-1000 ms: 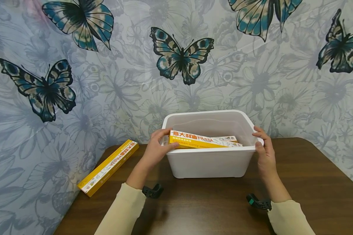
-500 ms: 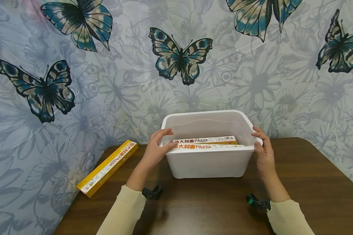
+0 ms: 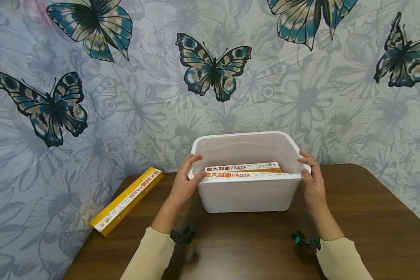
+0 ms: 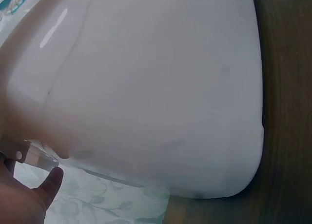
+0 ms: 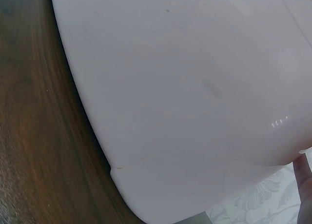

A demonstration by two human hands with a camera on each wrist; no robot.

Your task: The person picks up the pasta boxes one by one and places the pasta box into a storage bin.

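Observation:
A white plastic storage bin (image 3: 245, 196) stands on the wooden table. Two pasta boxes lie inside it, the back pasta box (image 3: 243, 167) and the front pasta box (image 3: 231, 175), both low behind the front rim. My left hand (image 3: 184, 186) is at the bin's left end, thumb and fingers spread apart beside the rim, with no box between them. At the opposite end my right hand (image 3: 315, 188) grips the rim, thumb in front and fingers behind. Both wrist views are mostly filled by the bin's outer walls (image 4: 156, 87), with a few fingers at the edge.
A third pasta box (image 3: 127, 200), yellow and white, lies slanted on the left part of the table (image 3: 245, 249). Behind the table hangs a butterfly-patterned cloth (image 3: 143, 109). A dark band (image 3: 182, 235) is on the left wrist and another (image 3: 306, 240) on the right.
My left hand has let go of the front pasta box, which has dropped from tilted to lying low in the bin. The left hand has drawn slightly back; the right still holds the rim.

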